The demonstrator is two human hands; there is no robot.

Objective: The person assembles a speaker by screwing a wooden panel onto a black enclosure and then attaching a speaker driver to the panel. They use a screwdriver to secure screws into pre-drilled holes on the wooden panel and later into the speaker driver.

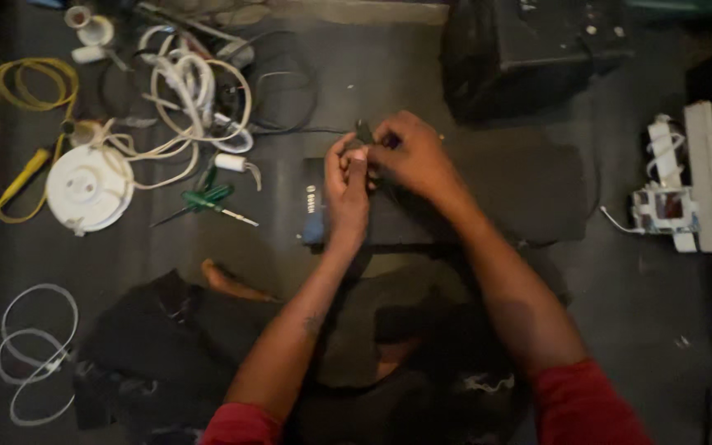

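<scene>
Both hands meet over the far edge of a flat black box (405, 218) lying on the dark floor (636, 305). Left hand (346, 185) pinches a small dark part (363, 132), thumb and fingers closed on it; what the part is, too blurred to tell. Right hand (412, 156) curls over the same part from the right, fingers clenched, touching the left hand. Left of the box: green-handled screwdriver (208, 199), round white fitting (89, 188), tangle of white cables (195, 99), yellow cable (30, 82). Far right: white bracket assembly (677, 194). Far centre: black case (529, 49).
</scene>
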